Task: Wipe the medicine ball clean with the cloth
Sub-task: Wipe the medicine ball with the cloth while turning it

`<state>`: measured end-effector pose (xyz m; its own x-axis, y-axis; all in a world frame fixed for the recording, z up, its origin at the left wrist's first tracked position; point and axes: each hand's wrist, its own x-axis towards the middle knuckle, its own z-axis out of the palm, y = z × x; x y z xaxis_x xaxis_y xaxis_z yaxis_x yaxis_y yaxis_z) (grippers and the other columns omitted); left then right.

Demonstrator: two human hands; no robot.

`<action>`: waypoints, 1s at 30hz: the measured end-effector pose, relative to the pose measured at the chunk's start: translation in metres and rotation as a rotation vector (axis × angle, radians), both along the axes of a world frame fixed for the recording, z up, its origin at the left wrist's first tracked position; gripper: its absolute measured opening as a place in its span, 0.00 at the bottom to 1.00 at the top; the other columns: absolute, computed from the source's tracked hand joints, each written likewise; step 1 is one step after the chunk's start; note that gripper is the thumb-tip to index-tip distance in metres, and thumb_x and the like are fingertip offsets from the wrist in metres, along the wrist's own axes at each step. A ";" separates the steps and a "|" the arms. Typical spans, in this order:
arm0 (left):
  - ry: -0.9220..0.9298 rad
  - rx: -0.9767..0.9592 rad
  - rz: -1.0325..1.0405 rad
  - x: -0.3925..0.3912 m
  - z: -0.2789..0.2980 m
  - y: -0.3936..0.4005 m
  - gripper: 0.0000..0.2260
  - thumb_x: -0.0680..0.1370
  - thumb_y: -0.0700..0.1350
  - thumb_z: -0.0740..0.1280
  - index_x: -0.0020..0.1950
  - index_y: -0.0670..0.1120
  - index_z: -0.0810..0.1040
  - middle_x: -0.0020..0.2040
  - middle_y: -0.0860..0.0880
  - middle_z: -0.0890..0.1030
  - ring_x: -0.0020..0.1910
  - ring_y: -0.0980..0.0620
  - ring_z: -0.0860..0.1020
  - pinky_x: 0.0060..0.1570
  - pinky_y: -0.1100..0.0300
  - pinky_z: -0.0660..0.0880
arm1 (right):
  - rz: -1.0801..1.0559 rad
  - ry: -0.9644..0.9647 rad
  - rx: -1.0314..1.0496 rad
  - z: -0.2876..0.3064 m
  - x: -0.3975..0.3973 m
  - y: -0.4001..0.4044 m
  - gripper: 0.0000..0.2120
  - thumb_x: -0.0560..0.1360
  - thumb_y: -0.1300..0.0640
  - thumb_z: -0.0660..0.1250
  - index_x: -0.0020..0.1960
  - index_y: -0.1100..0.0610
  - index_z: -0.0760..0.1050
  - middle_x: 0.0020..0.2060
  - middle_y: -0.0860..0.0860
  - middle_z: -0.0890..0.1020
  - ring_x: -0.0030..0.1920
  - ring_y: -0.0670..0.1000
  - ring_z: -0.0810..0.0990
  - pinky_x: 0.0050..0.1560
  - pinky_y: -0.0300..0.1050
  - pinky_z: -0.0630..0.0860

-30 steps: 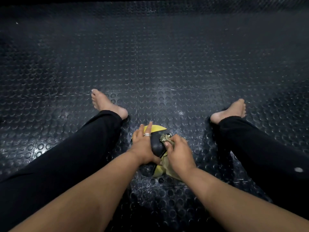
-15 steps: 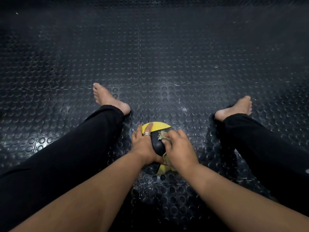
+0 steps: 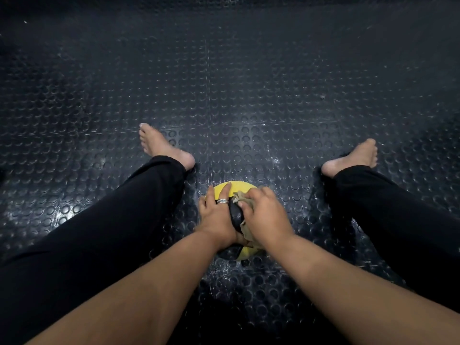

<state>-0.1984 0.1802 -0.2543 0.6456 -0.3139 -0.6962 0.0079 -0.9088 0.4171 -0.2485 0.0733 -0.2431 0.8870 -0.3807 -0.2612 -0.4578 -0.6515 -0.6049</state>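
A black and yellow medicine ball (image 3: 236, 212) sits on the floor between my spread legs. My left hand (image 3: 216, 215), with a ring on one finger, lies over the ball's left side, fingers spread onto the yellow top. My right hand (image 3: 267, 217) grips a bunched olive cloth (image 3: 242, 196) and presses it against the ball's right side. Both hands hide most of the ball; a yellow patch shows below my wrists.
The floor (image 3: 224, 95) is black rubber matting with round studs. My legs in black trousers stretch out to either side, bare left foot (image 3: 161, 148) and bare right foot (image 3: 353, 158) resting on the mat. White dust specks lie around the ball.
My right hand has slid the cloth upward and further over the ball's top right. My left hand has kept its hold on the left side.
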 end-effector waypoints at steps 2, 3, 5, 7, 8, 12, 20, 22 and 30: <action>-0.001 0.002 -0.012 -0.001 0.001 -0.001 0.64 0.59 0.52 0.84 0.78 0.61 0.37 0.78 0.51 0.35 0.77 0.43 0.36 0.74 0.38 0.55 | -0.064 0.022 0.030 -0.005 0.008 -0.010 0.11 0.78 0.51 0.63 0.55 0.57 0.76 0.52 0.53 0.73 0.51 0.55 0.76 0.51 0.46 0.73; -0.003 0.013 -0.019 -0.001 0.002 -0.003 0.65 0.58 0.53 0.84 0.78 0.61 0.37 0.78 0.51 0.35 0.77 0.43 0.36 0.73 0.37 0.56 | -0.104 0.049 0.050 -0.007 0.014 -0.016 0.11 0.77 0.51 0.63 0.55 0.57 0.76 0.52 0.54 0.74 0.50 0.55 0.76 0.51 0.46 0.73; -0.012 0.046 -0.032 -0.003 0.004 -0.007 0.65 0.58 0.55 0.83 0.77 0.62 0.36 0.78 0.51 0.34 0.77 0.42 0.36 0.72 0.35 0.57 | -0.173 0.112 0.082 -0.013 0.026 -0.030 0.10 0.77 0.51 0.64 0.52 0.57 0.77 0.51 0.56 0.77 0.48 0.55 0.76 0.46 0.43 0.70; -0.025 0.074 -0.047 -0.006 0.006 -0.011 0.65 0.58 0.56 0.83 0.77 0.61 0.35 0.78 0.50 0.34 0.77 0.41 0.36 0.72 0.34 0.57 | -0.200 0.144 0.083 -0.017 0.030 -0.036 0.09 0.77 0.51 0.64 0.50 0.56 0.77 0.50 0.57 0.78 0.46 0.55 0.75 0.44 0.42 0.68; -0.027 0.083 -0.050 -0.005 0.006 -0.012 0.65 0.58 0.56 0.83 0.77 0.61 0.35 0.78 0.50 0.35 0.77 0.41 0.36 0.72 0.34 0.56 | -0.196 0.145 0.075 -0.015 0.029 -0.034 0.09 0.77 0.51 0.63 0.50 0.56 0.77 0.51 0.56 0.78 0.47 0.56 0.76 0.45 0.43 0.69; -0.007 0.064 -0.017 0.001 0.002 -0.006 0.63 0.60 0.51 0.83 0.77 0.62 0.37 0.79 0.51 0.35 0.78 0.42 0.38 0.72 0.36 0.58 | -0.057 0.040 0.027 -0.001 0.005 -0.004 0.10 0.78 0.54 0.62 0.54 0.59 0.75 0.53 0.55 0.73 0.51 0.56 0.75 0.53 0.48 0.72; -0.056 0.070 -0.050 -0.021 0.006 -0.009 0.64 0.59 0.55 0.83 0.77 0.62 0.35 0.78 0.51 0.33 0.77 0.42 0.36 0.71 0.33 0.58 | -0.326 0.149 0.185 -0.011 0.015 -0.040 0.09 0.78 0.55 0.64 0.50 0.60 0.78 0.47 0.55 0.81 0.44 0.52 0.76 0.38 0.38 0.63; -0.070 0.081 -0.052 -0.023 0.006 -0.009 0.64 0.59 0.56 0.83 0.77 0.62 0.35 0.78 0.52 0.33 0.77 0.43 0.36 0.70 0.32 0.60 | -0.319 0.152 0.173 -0.011 0.008 -0.038 0.09 0.78 0.54 0.63 0.50 0.59 0.77 0.47 0.56 0.81 0.48 0.56 0.78 0.41 0.40 0.65; -0.050 0.042 -0.049 -0.010 0.003 -0.003 0.63 0.59 0.53 0.83 0.78 0.60 0.38 0.78 0.49 0.35 0.77 0.41 0.37 0.72 0.36 0.57 | -0.207 0.031 0.132 -0.007 -0.011 -0.013 0.08 0.77 0.54 0.64 0.49 0.58 0.77 0.45 0.50 0.72 0.44 0.50 0.72 0.44 0.41 0.67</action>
